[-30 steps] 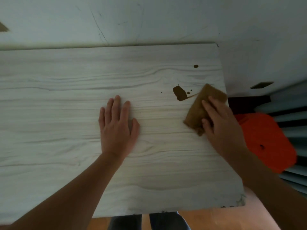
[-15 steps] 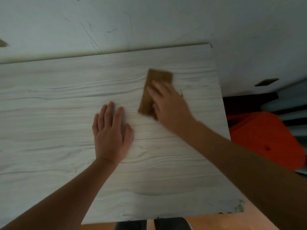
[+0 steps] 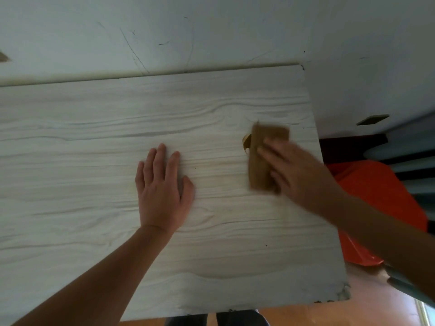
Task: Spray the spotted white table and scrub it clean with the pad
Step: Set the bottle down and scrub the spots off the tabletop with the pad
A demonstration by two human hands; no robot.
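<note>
Toward the right side of the desk (image 3: 94, 128), the brown pad (image 3: 262, 161) lies flat on the white wood-grain top. Its long side runs away from the person and its far end is near the right edge. A small brown smear (image 3: 245, 140) shows on the surface at the pad's far left corner, touching its edge.

The right hand (image 3: 301, 177) lies on top of the pad — its fingers (image 3: 270, 148) stretched fairly straight and side by side, pressing down rather than curling round it. Hand and pad are motion-blurred, so the thumb cannot be made out.

The left hand (image 3: 162, 196) rests palm-down on the bare top near the middle, well apart from the pad. Its fingers (image 3: 160, 161) are straight and close together, with the thumb spread to the side, holding nothing.

A tiny dark speck (image 3: 266, 245) sits on the top nearer the person. The desk's near right corner (image 3: 342, 294) is chipped and grimy. Along the far edge stands a pale, scuffed wall (image 3: 211, 31) — the desk butts against it. Off the right edge, lower down, is an orange plastic object (image 3: 381, 198), and wooden floor (image 3: 306, 312) shows past the near edge.
</note>
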